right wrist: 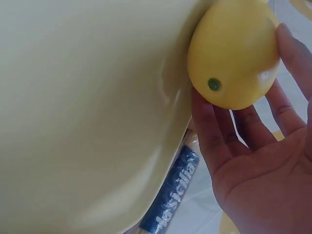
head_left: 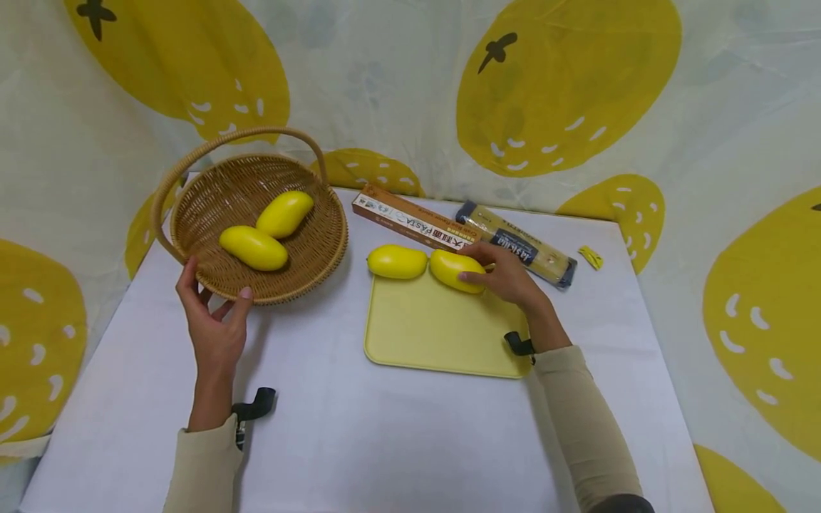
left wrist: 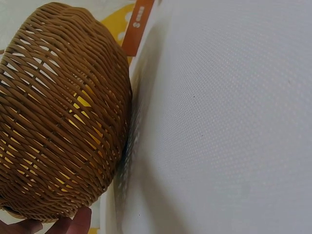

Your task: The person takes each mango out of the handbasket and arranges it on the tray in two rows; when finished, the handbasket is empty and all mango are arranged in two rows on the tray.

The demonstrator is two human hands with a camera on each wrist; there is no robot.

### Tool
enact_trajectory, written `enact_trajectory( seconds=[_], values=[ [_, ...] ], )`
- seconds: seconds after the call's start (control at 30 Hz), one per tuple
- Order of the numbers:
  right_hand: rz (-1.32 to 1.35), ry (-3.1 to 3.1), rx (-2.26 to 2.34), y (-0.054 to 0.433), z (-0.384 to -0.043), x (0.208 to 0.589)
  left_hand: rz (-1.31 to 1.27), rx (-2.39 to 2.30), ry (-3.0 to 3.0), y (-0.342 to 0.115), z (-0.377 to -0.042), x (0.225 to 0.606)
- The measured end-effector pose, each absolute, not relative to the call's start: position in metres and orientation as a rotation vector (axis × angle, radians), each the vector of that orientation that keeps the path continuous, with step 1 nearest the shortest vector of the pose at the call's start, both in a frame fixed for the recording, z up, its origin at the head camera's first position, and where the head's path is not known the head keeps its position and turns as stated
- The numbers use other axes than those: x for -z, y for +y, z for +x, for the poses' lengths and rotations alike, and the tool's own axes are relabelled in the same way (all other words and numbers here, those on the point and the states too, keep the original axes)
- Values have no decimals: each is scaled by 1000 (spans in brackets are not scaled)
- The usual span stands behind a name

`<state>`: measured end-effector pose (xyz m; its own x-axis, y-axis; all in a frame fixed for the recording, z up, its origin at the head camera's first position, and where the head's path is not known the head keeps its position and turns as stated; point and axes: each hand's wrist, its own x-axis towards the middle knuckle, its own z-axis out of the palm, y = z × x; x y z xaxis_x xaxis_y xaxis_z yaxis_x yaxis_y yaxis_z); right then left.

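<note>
My left hand (head_left: 218, 335) grips the near rim of a round wicker basket (head_left: 330, 249), thumb and fingers spread along it. The basket tilts toward me. Two yellow mangoes lie inside, one mango (head_left: 253, 248) in front of the other mango (head_left: 286, 214). The left wrist view shows the woven side (left wrist: 63, 112) with fingertips at its edge. With thumb and fingers, my right hand (head_left: 509, 279) holds a third mango (head_left: 447, 268) at the back edge of a pale yellow tray (head_left: 442, 335). Beside it, another mango (head_left: 398, 261) rests along that edge.
Behind the tray lie a long pasta box (head_left: 410, 219) and a clear pack of spaghetti (head_left: 519, 246). A small yellow wrapped piece (head_left: 591, 257) sits further right. White cloth (head_left: 385, 442) covers the table, and a printed curtain (head_left: 385, 85) hangs behind it.
</note>
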<state>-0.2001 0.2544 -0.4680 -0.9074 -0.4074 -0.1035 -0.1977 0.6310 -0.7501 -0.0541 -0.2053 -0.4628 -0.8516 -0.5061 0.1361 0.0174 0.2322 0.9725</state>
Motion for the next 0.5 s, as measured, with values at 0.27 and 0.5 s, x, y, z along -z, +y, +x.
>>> enact_trajectory(
  seconds=[0.27,0.5],
  values=[
    [-458,2675,1071,249,-200,467,443,1654,-2080,-205,-55,464],
    [-318,2680,1048,251,-202,465,438,1649,-2083,-206,-55,465]
  ],
)
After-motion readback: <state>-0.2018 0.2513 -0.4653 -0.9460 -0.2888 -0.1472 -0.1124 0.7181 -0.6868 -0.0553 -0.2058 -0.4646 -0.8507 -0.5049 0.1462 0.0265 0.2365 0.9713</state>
